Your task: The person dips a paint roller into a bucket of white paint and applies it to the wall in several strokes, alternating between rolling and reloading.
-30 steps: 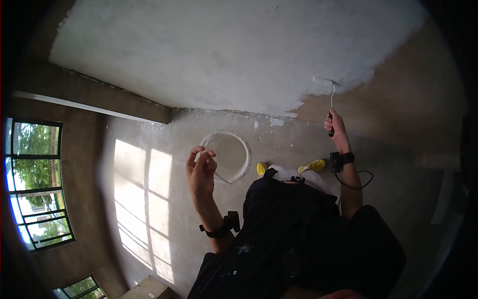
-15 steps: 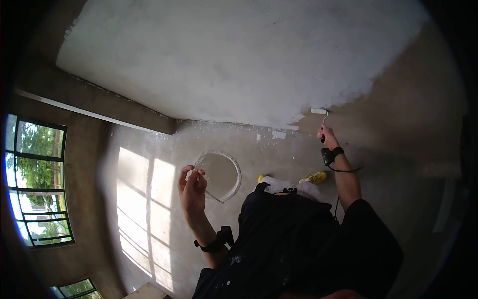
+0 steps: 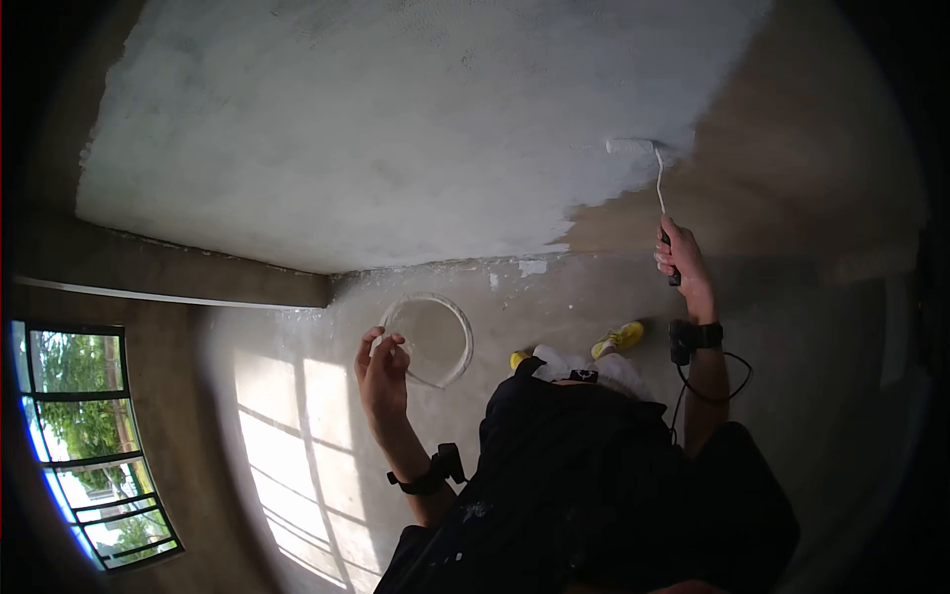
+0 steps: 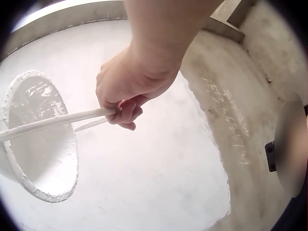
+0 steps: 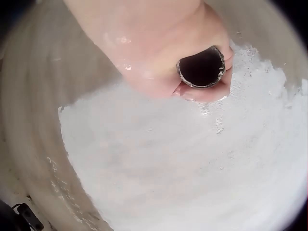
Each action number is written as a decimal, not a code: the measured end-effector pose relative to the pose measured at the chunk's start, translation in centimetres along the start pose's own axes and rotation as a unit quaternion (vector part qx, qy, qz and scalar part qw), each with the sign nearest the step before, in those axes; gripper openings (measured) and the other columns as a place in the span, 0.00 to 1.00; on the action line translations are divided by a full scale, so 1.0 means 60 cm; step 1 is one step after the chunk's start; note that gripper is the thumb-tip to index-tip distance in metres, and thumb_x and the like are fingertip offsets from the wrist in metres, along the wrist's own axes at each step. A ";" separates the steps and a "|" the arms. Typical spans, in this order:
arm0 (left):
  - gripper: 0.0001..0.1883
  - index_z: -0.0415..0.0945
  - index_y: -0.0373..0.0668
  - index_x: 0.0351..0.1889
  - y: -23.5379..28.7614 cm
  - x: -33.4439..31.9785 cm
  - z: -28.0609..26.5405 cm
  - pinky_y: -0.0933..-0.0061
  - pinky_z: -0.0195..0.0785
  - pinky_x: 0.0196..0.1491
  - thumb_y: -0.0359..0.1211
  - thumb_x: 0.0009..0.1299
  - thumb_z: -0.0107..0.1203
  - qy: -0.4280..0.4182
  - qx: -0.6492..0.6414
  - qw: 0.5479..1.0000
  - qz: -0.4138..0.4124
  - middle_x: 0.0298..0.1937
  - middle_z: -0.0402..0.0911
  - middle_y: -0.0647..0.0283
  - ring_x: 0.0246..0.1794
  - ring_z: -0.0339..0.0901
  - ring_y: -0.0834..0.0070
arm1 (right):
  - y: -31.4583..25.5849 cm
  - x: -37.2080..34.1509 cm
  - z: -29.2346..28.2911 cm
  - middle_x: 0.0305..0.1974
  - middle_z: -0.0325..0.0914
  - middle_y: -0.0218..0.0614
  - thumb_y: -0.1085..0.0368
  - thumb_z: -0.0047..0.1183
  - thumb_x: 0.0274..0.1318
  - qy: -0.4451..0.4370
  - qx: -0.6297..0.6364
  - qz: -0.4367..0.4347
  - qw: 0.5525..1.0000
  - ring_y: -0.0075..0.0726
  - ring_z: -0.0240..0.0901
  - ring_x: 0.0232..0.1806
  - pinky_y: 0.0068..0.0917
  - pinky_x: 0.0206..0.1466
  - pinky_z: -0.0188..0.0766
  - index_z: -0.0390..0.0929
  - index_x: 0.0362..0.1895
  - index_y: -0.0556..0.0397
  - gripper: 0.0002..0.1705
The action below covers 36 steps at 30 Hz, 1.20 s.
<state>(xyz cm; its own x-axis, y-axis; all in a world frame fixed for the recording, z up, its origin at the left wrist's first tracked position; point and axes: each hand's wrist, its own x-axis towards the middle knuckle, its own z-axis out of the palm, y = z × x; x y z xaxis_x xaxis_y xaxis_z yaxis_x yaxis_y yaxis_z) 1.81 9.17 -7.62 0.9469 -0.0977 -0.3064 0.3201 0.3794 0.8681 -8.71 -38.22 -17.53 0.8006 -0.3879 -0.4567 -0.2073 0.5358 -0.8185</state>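
A white bucket [image 3: 465, 332] hangs from my left hand [image 3: 383, 381]; the left wrist view shows the fingers of the left hand [image 4: 132, 91] curled round its white handle [image 4: 62, 119]. Wet white paint coats the inside of the bucket [image 4: 67, 166]. My right hand [image 3: 685, 259] grips the dark handle of a paint roller, whose white roller head [image 3: 630, 146] lies against the wall near the edge of the white area. In the right wrist view, the round dark handle end [image 5: 201, 70] sticks out of the right hand [image 5: 163, 43].
White paint covers much of the wall [image 3: 376, 129]; brown bare wall [image 3: 792, 129] lies to its right. A ledge [image 3: 178, 272] runs at the left, above a window [image 3: 89, 396]. Yellow shoes [image 3: 618, 339] stand on the floor, which has white spots near the wall.
Over the last second the roller came down the wall, then went back up and away from the body. The bucket shifted slightly left and lower in the head view, still held. The head view has tilted.
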 end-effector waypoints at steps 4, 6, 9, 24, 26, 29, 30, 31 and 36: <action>0.12 0.68 0.39 0.48 0.003 -0.027 0.017 0.84 0.56 0.26 0.22 0.68 0.50 -0.018 -0.025 0.999 0.012 0.33 0.77 0.57 0.21 0.63 0.83 | 0.077 0.030 -0.005 0.13 0.55 0.22 0.49 0.44 0.65 0.065 -0.042 0.008 0.997 0.18 0.51 0.10 0.21 0.13 0.49 0.60 0.23 0.47 0.22; 0.12 0.68 0.39 0.49 0.001 -0.029 0.032 0.84 0.55 0.26 0.22 0.68 0.50 -0.011 -0.043 0.999 0.029 0.34 0.77 0.57 0.21 0.63 0.83 | 0.129 0.087 -0.017 0.13 0.55 0.23 0.50 0.42 0.65 0.095 -0.062 0.016 0.993 0.21 0.52 0.10 0.24 0.13 0.50 0.60 0.21 0.48 0.22; 0.14 0.66 0.40 0.51 -0.007 -0.024 0.046 0.85 0.54 0.25 0.23 0.68 0.51 -0.006 -0.065 0.996 0.056 0.34 0.77 0.57 0.21 0.62 0.84 | 0.171 0.151 -0.042 0.12 0.58 0.29 0.56 0.41 0.63 0.109 -0.049 0.038 0.992 0.29 0.54 0.09 0.30 0.15 0.52 0.61 0.18 0.49 0.21; 0.11 0.69 0.38 0.45 -0.044 0.015 0.024 0.85 0.49 0.19 0.21 0.65 0.51 -0.017 0.019 0.999 0.023 0.30 0.79 0.56 0.17 0.63 0.86 | -0.056 -0.060 0.104 0.14 0.53 0.20 0.48 0.43 0.66 0.041 0.003 -0.013 0.999 0.16 0.50 0.11 0.19 0.13 0.50 0.61 0.25 0.48 0.22; 0.11 0.69 0.38 0.45 -0.044 0.014 0.024 0.85 0.49 0.19 0.21 0.65 0.52 -0.028 0.042 0.998 0.036 0.29 0.79 0.56 0.17 0.63 0.86 | -0.100 -0.098 0.136 0.14 0.53 0.19 0.46 0.43 0.66 0.030 -0.026 -0.058 0.998 0.14 0.49 0.10 0.17 0.12 0.49 0.61 0.26 0.47 0.22; 0.11 0.69 0.37 0.45 -0.039 0.014 0.030 0.85 0.49 0.18 0.21 0.64 0.52 -0.016 0.023 0.999 0.017 0.29 0.79 0.56 0.17 0.63 0.86 | -0.138 -0.121 0.160 0.14 0.53 0.17 0.45 0.44 0.66 0.013 -0.017 -0.096 0.995 0.12 0.49 0.10 0.15 0.10 0.48 0.62 0.27 0.46 0.22; 0.11 0.69 0.37 0.45 -0.041 0.013 0.026 0.85 0.49 0.18 0.21 0.64 0.52 -0.022 0.026 0.999 0.020 0.29 0.79 0.56 0.16 0.62 0.86 | -0.151 -0.130 0.170 0.14 0.53 0.17 0.45 0.44 0.66 0.014 -0.019 -0.098 0.995 0.12 0.49 0.10 0.15 0.10 0.48 0.62 0.27 0.46 0.22; 0.11 0.69 0.37 0.45 -0.042 0.013 0.026 0.85 0.48 0.18 0.21 0.64 0.52 -0.029 0.029 0.999 0.025 0.28 0.79 0.56 0.16 0.62 0.86 | -0.165 -0.136 0.181 0.14 0.53 0.17 0.45 0.44 0.66 0.019 -0.038 -0.133 0.990 0.12 0.48 0.10 0.15 0.10 0.48 0.62 0.27 0.46 0.22; 0.11 0.68 0.37 0.45 -0.032 0.009 0.049 0.85 0.48 0.18 0.22 0.65 0.52 -0.027 0.018 0.999 0.017 0.29 0.79 0.57 0.16 0.62 0.86 | -0.261 -0.150 0.223 0.15 0.54 0.18 0.46 0.42 0.67 -0.006 -0.044 -0.202 0.978 0.11 0.47 0.10 0.14 0.11 0.47 0.63 0.27 0.46 0.21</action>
<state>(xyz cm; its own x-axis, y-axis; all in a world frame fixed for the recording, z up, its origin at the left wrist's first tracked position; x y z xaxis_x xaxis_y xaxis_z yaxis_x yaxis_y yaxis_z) 1.78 5.65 -8.29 0.9571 -0.1356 -0.2561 0.2881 0.3503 0.8912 -5.13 -33.10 4.05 0.8336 -0.5455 -0.0865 0.0793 0.2732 -0.9587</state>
